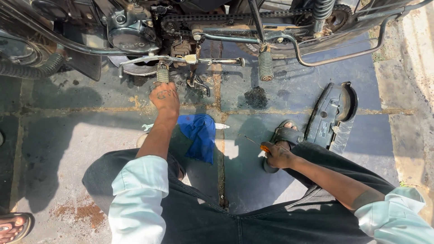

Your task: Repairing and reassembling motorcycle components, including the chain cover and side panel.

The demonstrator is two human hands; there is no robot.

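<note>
I squat beside a motorcycle (135, 31) whose underside fills the top of the view. My left hand (164, 96) reaches up to the ribbed footrest (162, 74) under the engine, fingers curled at it. My right hand (276, 155) rests by my right knee, shut on a thin screwdriver (254, 143) with an orange handle, tip pointing left. A blue cloth (199, 135) lies on the paving between my knees, with a spanner (148, 127) partly under my left forearm.
A black plastic chain cover (332, 113) lies on the ground at the right, beside my sandalled foot (282, 134). A second footrest (265, 65) and the drive chain (226, 18) hang above. An oil stain (256, 97) marks the slabs. Another person's foot (13, 226) shows at bottom left.
</note>
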